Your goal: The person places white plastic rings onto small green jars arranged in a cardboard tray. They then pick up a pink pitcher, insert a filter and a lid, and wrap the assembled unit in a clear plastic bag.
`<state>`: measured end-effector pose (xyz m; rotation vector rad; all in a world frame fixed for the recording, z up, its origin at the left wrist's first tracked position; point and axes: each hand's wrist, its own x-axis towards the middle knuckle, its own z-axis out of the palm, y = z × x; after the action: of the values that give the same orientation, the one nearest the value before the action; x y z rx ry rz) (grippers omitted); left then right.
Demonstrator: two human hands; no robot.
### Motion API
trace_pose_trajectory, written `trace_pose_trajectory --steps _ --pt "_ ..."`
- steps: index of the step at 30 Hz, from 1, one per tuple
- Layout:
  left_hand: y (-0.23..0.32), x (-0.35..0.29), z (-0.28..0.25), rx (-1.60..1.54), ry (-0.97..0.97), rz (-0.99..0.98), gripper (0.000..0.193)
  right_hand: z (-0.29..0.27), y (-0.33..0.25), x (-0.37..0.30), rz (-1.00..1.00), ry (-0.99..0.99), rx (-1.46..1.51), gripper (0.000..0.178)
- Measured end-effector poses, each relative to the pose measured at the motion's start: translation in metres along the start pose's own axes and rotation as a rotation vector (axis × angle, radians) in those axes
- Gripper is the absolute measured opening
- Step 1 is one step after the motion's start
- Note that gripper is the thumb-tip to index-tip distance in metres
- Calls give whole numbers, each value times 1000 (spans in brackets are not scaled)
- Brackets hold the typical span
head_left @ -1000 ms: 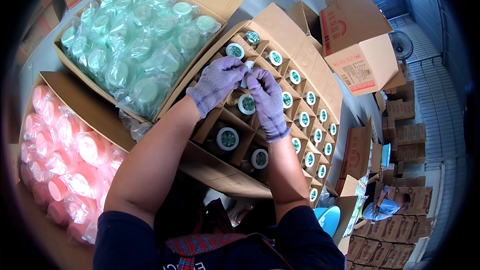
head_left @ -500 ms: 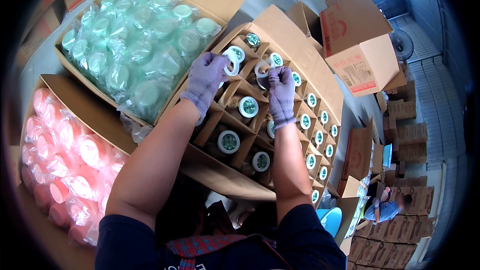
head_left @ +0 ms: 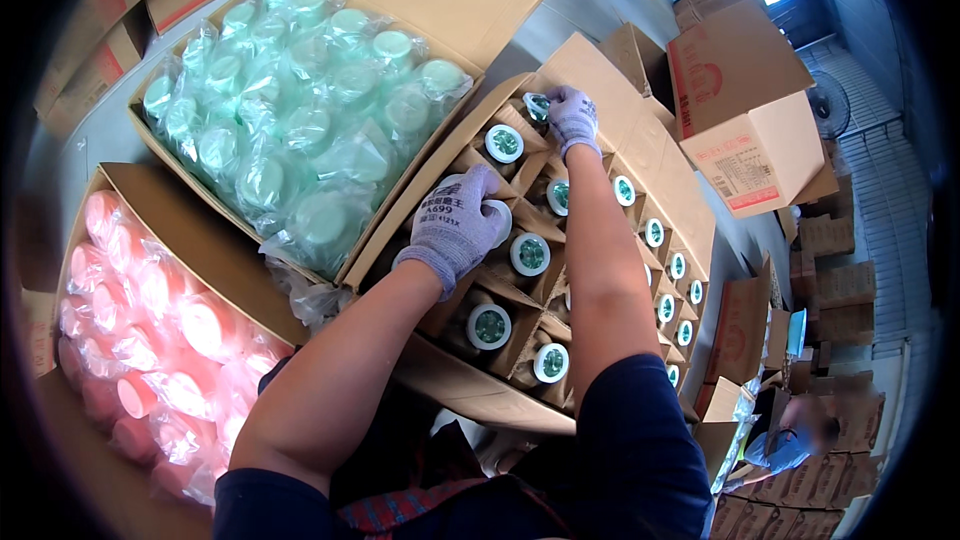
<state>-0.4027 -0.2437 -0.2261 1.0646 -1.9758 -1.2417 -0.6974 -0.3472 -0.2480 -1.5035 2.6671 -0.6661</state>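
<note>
A divided carton (head_left: 560,300) holds several bottles standing in its cells, most with a white ring around a shiny green top. Over the near-left cells is my left hand (head_left: 455,225), in a grey-purple glove, its fingers curled about a white ring (head_left: 499,220) that shows at its right edge. My right hand (head_left: 574,120), gloved alike, reaches to the far corner. There its bent fingers close on the side of a green-topped bottle (head_left: 537,106); the fingertips are partly hidden. Between the two hands stands a white-ringed bottle (head_left: 504,144).
At the left, an open carton (head_left: 400,195) holds green-lidded items in clear bags; nearer, another carton (head_left: 180,220) has pink-lidded ones. A closed-sided carton (head_left: 740,110), a fan (head_left: 828,103) and stacked boxes stand to the right. Another person (head_left: 785,445) works at the far right.
My right hand has gone from above the middle cells to the far-corner bottle. My left hand has come down and nearer, over the near-left cells. The view has shifted slightly.
</note>
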Motion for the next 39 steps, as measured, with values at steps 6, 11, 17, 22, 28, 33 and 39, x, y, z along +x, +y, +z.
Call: trace_pose_trajectory --steps 6,11,17,22,28,33,39 --pt "-1 -4 3 -26 -46 9 23 -12 -6 -25 19 -65 23 24" --pt "4 -4 3 -3 -79 -40 22 -16 0 -27 6 -180 -101 32" --pt "0 -4 6 -9 -59 43 21 -5 -3 -39 -543 2 -182 40" --pt "-6 -5 6 -3 -37 103 21 -9 -32 -29 -222 -96 -79 34" --pt "-1 -5 7 -8 -53 119 20 -2 -13 -23 -240 -145 95 23" --pt "3 -4 7 -32 -93 73 24 -1 -16 -29 -195 -114 148 20" --pt "-21 2 8 -108 -58 295 20 8 -30 -34 -221 67 -12 32"
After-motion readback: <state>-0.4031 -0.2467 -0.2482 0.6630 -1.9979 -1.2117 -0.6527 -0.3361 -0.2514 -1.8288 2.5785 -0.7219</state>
